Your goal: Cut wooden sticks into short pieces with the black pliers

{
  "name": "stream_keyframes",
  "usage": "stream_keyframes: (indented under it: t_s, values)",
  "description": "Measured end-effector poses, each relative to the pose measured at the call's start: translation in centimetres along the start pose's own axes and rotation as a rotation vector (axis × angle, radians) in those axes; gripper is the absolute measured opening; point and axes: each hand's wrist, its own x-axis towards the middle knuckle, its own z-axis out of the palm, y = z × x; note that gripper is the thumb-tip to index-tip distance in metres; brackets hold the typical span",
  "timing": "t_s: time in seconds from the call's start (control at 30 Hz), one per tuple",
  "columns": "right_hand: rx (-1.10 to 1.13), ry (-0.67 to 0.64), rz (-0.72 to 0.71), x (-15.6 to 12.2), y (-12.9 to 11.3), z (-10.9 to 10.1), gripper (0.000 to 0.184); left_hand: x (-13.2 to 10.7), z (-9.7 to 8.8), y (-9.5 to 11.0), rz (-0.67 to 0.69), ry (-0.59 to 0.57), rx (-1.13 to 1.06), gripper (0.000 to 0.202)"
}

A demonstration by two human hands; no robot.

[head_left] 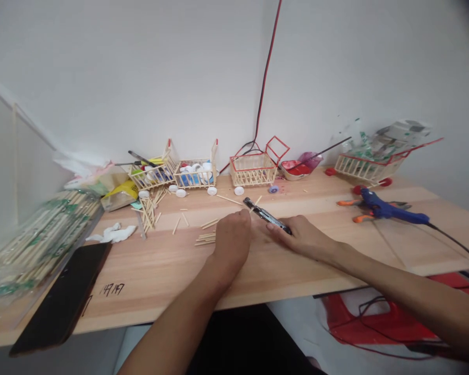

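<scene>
In the middle of the table my left hand (233, 237) is closed, its fingertips pinched on a thin wooden stick (257, 201). My right hand (303, 235) is wrapped round a slim black-and-silver hand tool (266, 214), possibly a cutter; its exact kind is unclear. The tool slants toward the upper left, and its head meets the stick just beside my left fingertips. Left of my left hand, short cut sticks (206, 238) lie in a small group. More loose sticks (150, 211) are heaped farther left.
Small stick-built carts (254, 174) line the wall, some filled. A red paint dish (296, 169) stands among them. At right lies a blue glue gun (391, 209), beside orange-handled pliers (347, 203). Bagged sticks (42, 239) and a dark phone-like slab (64, 297) occupy the left.
</scene>
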Motion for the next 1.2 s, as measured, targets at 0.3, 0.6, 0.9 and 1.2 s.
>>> stream_keyframes:
  t_s: [0.3, 0.6, 0.9, 1.2]
  values:
    - [-0.039, 0.066, -0.007, 0.3, -0.5, 0.2, 0.057, 0.1, -0.6, -0.1, -0.007, 0.020, 0.012, 0.022]
    - [-0.122, 0.000, 0.105, 0.8, -0.9, -0.9, 0.054, 0.1, 0.1, -0.3, -0.011, 0.051, 0.008, 0.022]
    - [-0.266, 0.023, 0.229, 1.1, -1.7, -0.5, 0.060, 0.2, 0.5, -0.8, -0.018, 0.091, -0.006, 0.026]
    - [-0.159, 0.075, 0.114, 1.5, -1.0, 0.2, 0.061, 0.3, 0.5, -1.1, -0.027, 0.130, -0.058, 0.030]
